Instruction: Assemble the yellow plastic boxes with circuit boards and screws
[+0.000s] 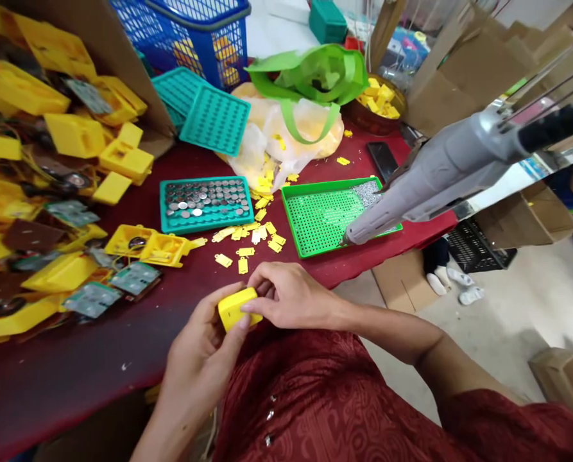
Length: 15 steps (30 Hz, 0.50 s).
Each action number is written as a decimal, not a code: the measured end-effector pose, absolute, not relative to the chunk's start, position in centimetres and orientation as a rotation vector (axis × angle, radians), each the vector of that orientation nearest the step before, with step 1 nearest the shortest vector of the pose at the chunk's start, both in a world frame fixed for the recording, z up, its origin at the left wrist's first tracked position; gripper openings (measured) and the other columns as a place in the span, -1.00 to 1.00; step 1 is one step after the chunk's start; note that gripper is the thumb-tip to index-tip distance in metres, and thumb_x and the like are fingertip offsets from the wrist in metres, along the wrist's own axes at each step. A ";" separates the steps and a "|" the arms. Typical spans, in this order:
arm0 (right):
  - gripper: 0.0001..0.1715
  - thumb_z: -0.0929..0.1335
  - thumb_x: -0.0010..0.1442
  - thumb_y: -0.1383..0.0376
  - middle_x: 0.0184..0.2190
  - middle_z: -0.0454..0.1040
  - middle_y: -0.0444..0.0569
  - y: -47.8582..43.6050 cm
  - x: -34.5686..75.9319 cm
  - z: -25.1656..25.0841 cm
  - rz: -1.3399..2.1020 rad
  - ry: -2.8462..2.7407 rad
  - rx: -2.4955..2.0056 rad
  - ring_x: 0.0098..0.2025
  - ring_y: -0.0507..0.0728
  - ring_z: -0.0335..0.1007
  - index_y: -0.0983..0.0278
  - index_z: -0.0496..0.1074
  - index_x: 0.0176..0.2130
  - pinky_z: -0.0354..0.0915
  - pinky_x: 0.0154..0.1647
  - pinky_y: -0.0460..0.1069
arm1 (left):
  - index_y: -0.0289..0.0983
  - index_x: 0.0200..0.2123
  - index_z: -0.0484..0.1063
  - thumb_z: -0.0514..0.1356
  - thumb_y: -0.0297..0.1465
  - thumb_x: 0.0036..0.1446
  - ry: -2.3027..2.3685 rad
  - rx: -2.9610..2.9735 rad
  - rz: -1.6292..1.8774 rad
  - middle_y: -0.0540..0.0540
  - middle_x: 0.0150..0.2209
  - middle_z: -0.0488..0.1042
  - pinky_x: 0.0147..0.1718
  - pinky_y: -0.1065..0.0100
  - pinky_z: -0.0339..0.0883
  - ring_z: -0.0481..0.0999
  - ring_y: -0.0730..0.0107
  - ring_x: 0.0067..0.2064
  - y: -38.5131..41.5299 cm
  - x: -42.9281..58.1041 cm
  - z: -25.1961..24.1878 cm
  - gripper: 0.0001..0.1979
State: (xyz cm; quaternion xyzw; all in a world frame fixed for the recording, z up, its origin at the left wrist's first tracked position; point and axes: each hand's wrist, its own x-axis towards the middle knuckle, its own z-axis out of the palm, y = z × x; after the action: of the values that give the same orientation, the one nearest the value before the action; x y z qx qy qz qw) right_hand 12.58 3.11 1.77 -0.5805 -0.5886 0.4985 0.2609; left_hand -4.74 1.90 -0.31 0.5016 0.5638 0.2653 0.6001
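though small, yellow case (236, 308) in both hands (200, 345) (290, 296)

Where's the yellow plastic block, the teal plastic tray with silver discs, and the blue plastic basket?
Yellow plastic block (231, 310): head view, visible face.
Teal plastic tray with silver discs (204, 224): head view, near rim.
Blue plastic basket (206, 54): head view, corner wall.

Showed, across the back of a red-covered table (185, 276), a blue plastic basket (199, 48) and a limp bright-green handled bag (310, 74), a teal box (327, 22) behind them, a black phone-like object (381, 160) farther right, and, beyond the table's right edge, an open cardboard box (514, 224), a black crate (478, 247) and pale shoes (470, 294) on the floor (500, 327).
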 end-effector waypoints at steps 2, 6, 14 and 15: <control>-0.76 0.44 0.14 0.18 -0.29 0.54 -0.09 2.3 13.1 2.3 1.308 -1.597 -1.565 -0.28 0.04 0.46 0.21 0.36 -0.26 0.37 -0.24 -0.04 | -0.22 0.12 0.37 0.36 -0.22 0.08 1.226 1.014 0.614 -0.16 -0.01 0.60 -0.13 0.32 0.51 0.60 0.20 -0.04 2.1 -4.3 0.4 -0.45; -0.66 0.44 0.17 0.09 -0.50 0.42 -0.19 -1.2 16.0 4.1 1.015 -1.563 -1.717 -0.45 -0.02 0.27 0.23 0.33 -0.44 0.21 -0.38 -0.05 | -0.21 0.09 0.39 0.42 -0.31 0.05 1.192 0.804 0.689 -0.13 0.02 0.60 -0.13 0.36 0.54 0.63 0.21 -0.06 2.8 -3.7 1.5 -0.46; -0.38 0.52 0.00 0.02 -0.08 0.44 0.00 -0.8 24.5 3.8 0.264 -1.269 -1.717 0.01 0.20 0.39 0.15 0.33 -0.02 0.40 -0.08 0.10 | -0.24 0.06 0.43 0.39 -0.28 0.07 1.077 1.002 0.615 -0.21 0.08 0.56 -0.19 0.34 0.54 0.64 0.22 -0.09 3.1 -2.1 1.5 -0.51; -0.39 0.50 0.04 0.00 -0.03 0.43 0.02 0.1 24.8 3.6 0.328 -1.342 -1.682 0.06 0.22 0.38 0.14 0.33 0.01 0.40 -0.03 0.12 | -0.23 0.05 0.44 0.38 -0.28 0.08 1.025 1.100 0.586 -0.24 0.13 0.53 -0.16 0.29 0.54 0.63 0.17 -0.05 3.1 -1.5 1.4 -0.54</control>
State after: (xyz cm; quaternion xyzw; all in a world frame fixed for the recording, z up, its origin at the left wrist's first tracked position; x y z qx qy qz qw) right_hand 24.75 0.12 3.63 -0.6845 -0.5462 0.1334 0.4640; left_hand -1.49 3.12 1.43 0.4923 0.4588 0.2621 0.6917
